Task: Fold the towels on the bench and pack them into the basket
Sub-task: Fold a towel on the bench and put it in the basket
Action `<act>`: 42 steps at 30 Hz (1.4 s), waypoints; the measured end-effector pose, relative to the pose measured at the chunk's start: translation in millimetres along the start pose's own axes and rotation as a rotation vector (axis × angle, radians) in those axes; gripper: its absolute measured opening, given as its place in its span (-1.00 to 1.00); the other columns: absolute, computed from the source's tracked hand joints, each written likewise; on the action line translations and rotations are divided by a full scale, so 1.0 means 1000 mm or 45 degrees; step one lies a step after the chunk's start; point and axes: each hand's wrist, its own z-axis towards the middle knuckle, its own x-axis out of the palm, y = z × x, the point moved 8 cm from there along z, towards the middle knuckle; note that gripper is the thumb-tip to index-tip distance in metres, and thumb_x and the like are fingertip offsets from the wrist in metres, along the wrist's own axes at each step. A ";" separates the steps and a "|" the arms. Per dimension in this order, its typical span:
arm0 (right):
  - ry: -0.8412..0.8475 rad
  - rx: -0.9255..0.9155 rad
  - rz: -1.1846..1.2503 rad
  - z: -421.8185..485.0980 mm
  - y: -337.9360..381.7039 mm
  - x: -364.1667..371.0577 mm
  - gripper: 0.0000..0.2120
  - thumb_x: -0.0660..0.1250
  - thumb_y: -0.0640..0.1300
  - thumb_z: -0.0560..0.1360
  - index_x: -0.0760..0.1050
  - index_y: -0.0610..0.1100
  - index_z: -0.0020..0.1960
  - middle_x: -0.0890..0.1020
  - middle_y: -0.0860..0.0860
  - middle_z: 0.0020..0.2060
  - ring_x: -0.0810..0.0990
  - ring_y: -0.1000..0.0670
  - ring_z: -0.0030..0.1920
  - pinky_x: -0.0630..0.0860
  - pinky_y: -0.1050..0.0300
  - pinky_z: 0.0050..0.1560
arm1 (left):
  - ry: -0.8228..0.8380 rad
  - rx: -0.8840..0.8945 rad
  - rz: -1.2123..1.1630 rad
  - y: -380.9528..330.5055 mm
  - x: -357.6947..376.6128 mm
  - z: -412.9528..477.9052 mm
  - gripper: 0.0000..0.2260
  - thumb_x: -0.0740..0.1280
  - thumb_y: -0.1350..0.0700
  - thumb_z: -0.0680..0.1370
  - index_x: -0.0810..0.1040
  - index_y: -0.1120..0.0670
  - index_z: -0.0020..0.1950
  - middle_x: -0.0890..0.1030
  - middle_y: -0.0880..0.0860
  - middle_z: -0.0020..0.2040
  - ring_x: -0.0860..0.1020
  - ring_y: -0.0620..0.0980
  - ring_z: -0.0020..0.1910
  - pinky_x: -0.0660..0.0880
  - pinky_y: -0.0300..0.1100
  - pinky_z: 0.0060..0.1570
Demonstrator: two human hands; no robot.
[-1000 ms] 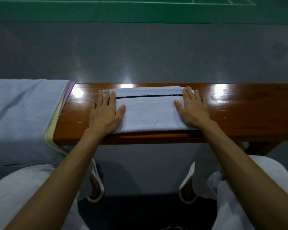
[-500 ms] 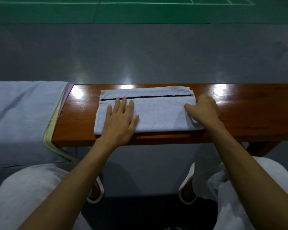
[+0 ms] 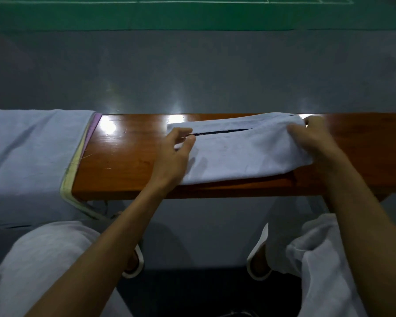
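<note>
Grey floor (image 3: pixel 192 72) and green court (image 3: pixel 146 14) back a glossy wooden desk (image 3: pixel 124 161), where a folded pale-blue towel (image 3: pixel 245 154) lies. The left hand (image 3: pixel 173 154) appears to pinch its left end; the right hand (image 3: pixel 313 138) grips its raised right end. Stacked towels (image 3: pixel 32 152) drape the desk's left end.

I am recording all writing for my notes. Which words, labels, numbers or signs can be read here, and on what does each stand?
No text can be read anywhere.
The folded towel shows only a dark stripe, no letters.
The bench, the towel pile at its left end and the green floor with white lines carry no writing.
</note>
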 end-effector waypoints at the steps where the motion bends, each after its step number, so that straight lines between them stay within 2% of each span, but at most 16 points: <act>1: -0.020 0.005 0.053 0.002 0.001 -0.003 -0.72 0.32 -0.05 0.42 0.58 -0.24 -0.02 0.66 -0.19 -0.03 0.59 -0.12 -0.01 0.54 -0.07 -0.04 | -0.044 -0.088 -0.081 0.005 -0.008 0.004 -0.87 0.28 0.09 0.69 0.56 0.01 0.21 0.61 0.02 0.22 0.61 -0.07 0.10 0.53 -0.38 -0.12; 3: -0.057 0.025 0.168 0.001 0.008 -0.004 -0.93 0.37 -0.18 0.48 0.49 -0.11 -0.08 0.59 -0.04 -0.15 0.54 -0.05 -0.09 0.47 0.12 -0.18 | -0.086 -0.308 -0.256 0.021 -0.023 0.007 -0.89 0.28 0.16 0.69 0.58 0.11 0.16 0.67 0.15 0.10 0.66 -0.01 -0.15 0.54 -0.30 -0.35; 5: -0.085 -0.017 0.265 -0.001 0.023 0.004 -0.79 0.40 -0.26 0.49 0.46 -0.10 0.07 0.58 -0.03 -0.05 0.56 0.02 -0.11 0.50 0.24 -0.27 | -0.055 -0.441 -0.305 0.029 -0.033 0.007 -0.85 0.25 0.17 0.70 0.58 0.18 0.18 0.69 0.20 0.04 0.64 -0.04 -0.29 0.55 -0.26 -0.37; 7: -0.073 -0.167 0.375 -0.010 0.050 0.024 -0.68 0.42 -0.30 0.48 0.47 -0.17 0.20 0.61 -0.10 0.09 0.61 0.02 -0.05 0.53 0.39 -0.21 | 0.002 -0.465 -0.314 0.029 -0.037 0.008 -0.81 0.23 0.16 0.71 0.58 0.21 0.21 0.70 0.20 0.01 0.64 -0.01 -0.32 0.56 -0.24 -0.37; 9: 0.027 -0.309 0.458 -0.029 0.080 0.055 -0.62 0.45 -0.24 0.50 0.45 -0.18 0.28 0.62 -0.12 0.14 0.65 -0.02 0.03 0.58 0.31 -0.10 | 0.057 -0.485 -0.343 0.028 -0.037 0.009 -0.77 0.21 0.11 0.72 0.57 0.22 0.23 0.72 0.20 -0.02 0.66 0.04 -0.30 0.57 -0.22 -0.36; 11: 0.252 -0.398 0.480 -0.055 0.108 0.094 -0.54 0.47 -0.16 0.54 0.37 -0.07 0.36 0.60 -0.07 0.15 0.67 -0.01 0.01 0.63 0.21 -0.13 | 0.120 -0.544 -0.359 0.030 -0.032 0.010 -0.70 0.19 0.01 0.73 0.57 0.20 0.22 0.74 0.18 -0.02 0.67 0.09 -0.27 0.58 -0.20 -0.35; 14: 0.565 -0.445 0.486 -0.087 0.130 0.140 -0.37 0.41 -0.32 0.56 0.24 -0.04 0.52 0.54 -0.02 0.22 0.70 -0.05 -0.06 0.66 0.15 -0.18 | 0.126 -0.622 -0.301 0.036 -0.026 0.012 -0.60 0.20 -0.14 0.70 0.60 0.18 0.14 0.72 0.14 -0.03 0.64 0.08 -0.27 0.55 -0.19 -0.40; 16: 0.522 -0.459 0.480 -0.087 0.131 0.140 -0.37 0.37 -0.37 0.57 0.22 -0.07 0.54 0.54 -0.05 0.26 0.70 -0.08 -0.06 0.66 0.15 -0.22 | 0.087 -0.607 -0.202 0.038 -0.027 0.016 -0.61 0.27 -0.14 0.67 0.63 0.18 0.16 0.70 0.14 0.01 0.65 0.04 -0.27 0.55 -0.18 -0.41; 19: 0.390 -0.410 0.456 -0.067 0.116 0.119 -0.44 0.34 -0.35 0.59 0.25 -0.09 0.51 0.57 -0.06 0.24 0.69 -0.05 -0.06 0.64 0.17 -0.22 | 0.075 -0.527 -0.095 0.037 -0.028 0.019 -0.79 0.43 0.06 0.61 0.65 0.18 0.13 0.69 0.17 0.00 0.62 -0.07 -0.35 0.60 -0.21 -0.39; 22: 0.218 -0.287 0.302 -0.045 0.088 0.100 -0.50 0.39 -0.28 0.58 0.30 -0.08 0.45 0.60 0.01 0.11 0.67 -0.05 -0.02 0.70 0.00 -0.10 | 0.066 -0.514 -0.092 0.033 -0.026 0.017 -0.95 0.44 0.18 0.59 0.64 0.15 -0.01 0.67 0.15 -0.05 0.60 -0.06 -0.31 0.58 -0.25 -0.40; 24: 0.091 -0.231 0.144 -0.037 0.073 0.090 -0.55 0.42 -0.17 0.56 0.35 -0.06 0.38 0.59 0.06 -0.02 0.64 -0.01 0.00 0.68 -0.04 0.03 | 0.033 -0.528 -0.172 0.027 -0.027 0.018 -0.93 0.39 0.23 0.58 0.61 0.20 -0.09 0.61 0.13 -0.14 0.56 -0.05 -0.32 0.49 -0.29 -0.49; 27: 0.163 -0.059 0.086 -0.037 0.050 0.095 -0.54 0.44 -0.03 0.52 0.34 -0.03 0.33 0.57 0.01 -0.01 0.63 -0.04 -0.02 0.68 -0.10 -0.05 | -0.020 -0.570 -0.246 0.025 -0.033 0.017 -0.85 0.33 0.24 0.53 0.48 0.17 -0.24 0.44 0.06 -0.33 0.42 -0.08 -0.49 0.34 -0.29 -0.58; 31: 0.332 -0.003 -0.001 -0.044 0.042 0.112 -0.53 0.44 0.00 0.53 0.32 -0.03 0.33 0.52 0.00 0.12 0.58 -0.04 0.06 0.66 -0.07 0.02 | 0.059 -0.592 -0.070 0.034 -0.032 0.013 -0.83 0.41 0.14 0.56 0.59 0.25 0.02 0.60 0.13 -0.09 0.60 0.02 -0.26 0.49 -0.23 -0.49; 36: 0.231 -0.117 -0.091 -0.046 0.052 0.111 -0.56 0.45 0.04 0.53 0.33 -0.04 0.27 0.55 0.00 0.07 0.58 -0.04 0.04 0.65 -0.10 0.07 | -0.009 -0.529 0.004 0.038 -0.039 0.016 -0.81 0.45 0.10 0.58 0.56 0.16 0.11 0.64 0.06 0.01 0.66 -0.02 -0.09 0.60 -0.22 -0.39; 39: 0.026 -0.420 -0.206 -0.055 0.076 0.107 -0.53 0.45 0.04 0.54 0.36 -0.09 0.33 0.54 -0.05 0.17 0.55 -0.06 0.13 0.61 -0.06 0.15 | -0.176 -0.380 0.277 0.031 -0.049 0.016 -0.75 0.45 0.03 0.58 0.51 0.11 0.16 0.61 0.00 0.05 0.59 -0.12 -0.12 0.53 -0.31 -0.33; 42: -0.013 -0.849 -0.371 -0.078 0.109 0.120 -0.46 0.39 -0.01 0.57 0.34 -0.16 0.47 0.49 -0.13 0.36 0.45 -0.13 0.35 0.48 -0.06 0.35 | -0.373 0.016 0.665 0.004 -0.048 0.015 -0.68 0.38 -0.02 0.62 0.47 0.10 0.30 0.53 0.05 0.21 0.47 -0.09 0.07 0.46 -0.27 -0.02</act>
